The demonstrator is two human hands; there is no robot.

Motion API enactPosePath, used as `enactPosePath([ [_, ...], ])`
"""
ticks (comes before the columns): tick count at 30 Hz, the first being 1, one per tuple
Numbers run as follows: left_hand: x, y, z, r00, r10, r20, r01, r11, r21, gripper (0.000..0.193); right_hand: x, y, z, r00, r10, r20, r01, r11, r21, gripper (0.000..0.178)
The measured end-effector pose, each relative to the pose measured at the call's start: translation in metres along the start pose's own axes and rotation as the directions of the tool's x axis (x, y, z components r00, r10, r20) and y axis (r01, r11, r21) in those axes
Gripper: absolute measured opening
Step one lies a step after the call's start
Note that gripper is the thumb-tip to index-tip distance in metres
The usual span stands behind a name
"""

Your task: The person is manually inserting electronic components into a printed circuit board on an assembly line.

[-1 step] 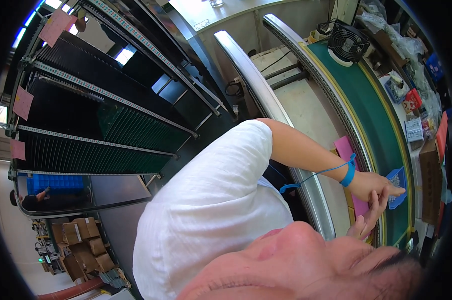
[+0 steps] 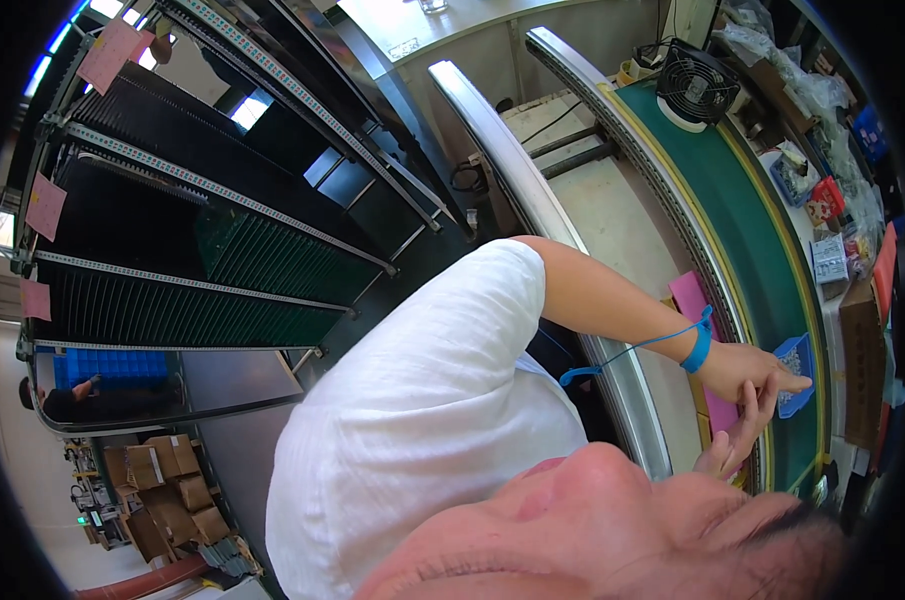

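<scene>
My left hand [image 2: 737, 373], with a blue wrist strap [image 2: 696, 347] and a thin blue cord about its wrist, reaches over the right-hand conveyor. One finger stretches across a blue tray [image 2: 798, 372] of small pale parts. My right hand [image 2: 740, 437] is just below it, its fingers rising against the left hand and its thumb apart. I see nothing held in either hand, though the fingers partly cover each other. Beside the hands lies a pink strip or box [image 2: 688, 294], partly hidden under my left forearm.
A green conveyor belt [image 2: 717, 195] runs between metal rails. A black fan [image 2: 696, 85] stands at its far end. Bags, bins and a cardboard box [image 2: 860, 360] line the right side. Slotted racks [image 2: 272, 262] fill the left. Another person [image 2: 70, 398] works behind, near blue crates [image 2: 122, 367].
</scene>
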State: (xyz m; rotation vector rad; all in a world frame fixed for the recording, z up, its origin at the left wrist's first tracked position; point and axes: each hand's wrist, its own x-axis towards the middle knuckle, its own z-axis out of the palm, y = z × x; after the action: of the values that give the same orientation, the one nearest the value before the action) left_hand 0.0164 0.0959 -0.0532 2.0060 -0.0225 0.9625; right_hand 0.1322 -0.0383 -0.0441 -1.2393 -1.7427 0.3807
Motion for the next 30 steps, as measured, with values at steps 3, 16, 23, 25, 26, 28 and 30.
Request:
enactPosePath([
  [3, 0.003, -0.01, 0.003, 0.999, 0.053, 0.006, -0.053, 0.999, 0.004, 0.081, 0.0, -0.002, 0.001, 1.0, 0.006, -0.023, -0.006, 1.0, 0.007, 0.075],
  [16, 0.004, -0.016, 0.008, 0.992, 0.128, 0.007, -0.126, 0.985, -0.12, 0.065, -0.001, -0.003, 0.0, 0.999, -0.052, 0.004, 0.052, 0.997, -0.056, 0.067],
  [23, 0.001, -0.022, 0.009, 0.991, 0.093, -0.092, -0.093, 0.996, 0.009, 0.052, 0.007, -0.007, 0.002, 0.995, -0.098, 0.036, 0.103, 0.974, -0.204, 0.061],
  [25, 0.001, -0.02, 0.003, 0.984, -0.175, -0.011, 0.176, 0.982, 0.064, 0.03, 0.01, -0.008, 0.001, 0.998, -0.068, 0.007, 0.067, 0.968, -0.243, 0.06],
  [26, 0.0, -0.015, -0.002, 0.984, -0.176, -0.01, 0.176, 0.982, 0.062, 0.03, 0.012, -0.009, 0.002, 0.999, -0.044, -0.018, 0.037, 0.961, -0.275, 0.059],
  [28, 0.001, -0.005, -0.01, 0.958, -0.286, 0.007, 0.269, 0.909, 0.317, 0.011, 0.013, -0.007, 0.005, 1.0, -0.006, -0.03, -0.001, 0.972, -0.235, 0.06],
  [30, -0.002, -0.007, -0.007, 0.97, -0.242, 0.033, 0.205, 0.879, 0.431, 0.012, 0.013, -0.006, 0.007, 0.999, 0.023, -0.039, -0.03, 0.98, -0.194, 0.061],
])
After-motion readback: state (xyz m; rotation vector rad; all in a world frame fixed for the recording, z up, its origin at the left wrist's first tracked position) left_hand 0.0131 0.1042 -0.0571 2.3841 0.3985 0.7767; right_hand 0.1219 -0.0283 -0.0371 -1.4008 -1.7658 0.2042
